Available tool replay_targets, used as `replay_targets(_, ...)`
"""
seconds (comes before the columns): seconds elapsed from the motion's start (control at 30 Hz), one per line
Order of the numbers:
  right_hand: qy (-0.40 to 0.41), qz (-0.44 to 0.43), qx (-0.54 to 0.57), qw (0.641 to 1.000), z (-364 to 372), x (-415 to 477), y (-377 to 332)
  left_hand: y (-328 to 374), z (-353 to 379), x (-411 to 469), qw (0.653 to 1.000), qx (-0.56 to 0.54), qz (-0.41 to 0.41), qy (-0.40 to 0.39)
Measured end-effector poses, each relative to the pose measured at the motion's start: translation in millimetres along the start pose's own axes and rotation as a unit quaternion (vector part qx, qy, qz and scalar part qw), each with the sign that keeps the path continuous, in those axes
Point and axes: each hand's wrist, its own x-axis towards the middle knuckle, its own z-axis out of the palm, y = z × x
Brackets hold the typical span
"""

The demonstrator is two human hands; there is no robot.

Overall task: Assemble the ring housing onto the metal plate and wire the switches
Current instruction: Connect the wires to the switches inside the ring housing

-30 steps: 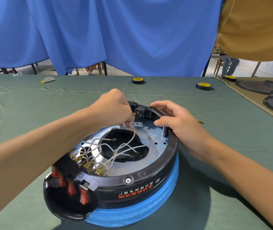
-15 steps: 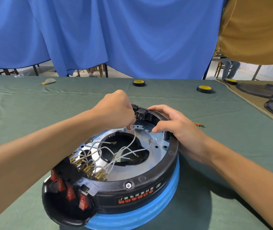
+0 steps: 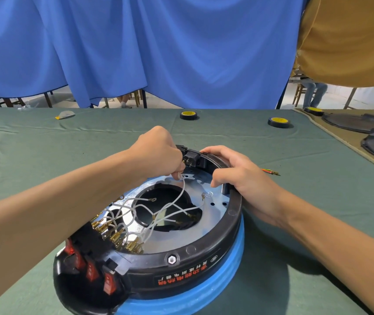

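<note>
On the ring housing [image 3: 226, 253], far side, left hand [image 3: 158, 153] pinches a white wire [image 3: 184, 188]; right hand [image 3: 242, 176] clasps the rim.

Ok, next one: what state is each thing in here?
Left hand: pinching a white wire's end.
Right hand: gripping the ring housing's far rim.
Ring housing: fitted around the metal plate.
Switches: mounted, terminals wired.
Loose wires: ends lying over the plate.
Tape rolls: lying flat, untouched.

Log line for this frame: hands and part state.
left hand: pinches white wire by black connector | right hand: grips ring housing rim | metal plate: inside housing
</note>
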Motion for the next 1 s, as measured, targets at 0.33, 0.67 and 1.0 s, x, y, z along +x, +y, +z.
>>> replay_targets(0.33, -0.015, -0.024, -0.008, 1.0, -1, 0, -2, 20, -14, 6, 0.989, 0.116, 0.019, -0.093)
replay_targets(0.67, 0.024, -0.005, 0.013, 1.0, 4, -1, 1, -11, -10, 4, 0.983, -0.135, -0.056, -0.11)
replay_targets(1.0, 0.014, -0.011, 0.029, 0.999, 5, -2, 0, -16, -7, 2, 0.957, -0.228, -0.116, -0.136)
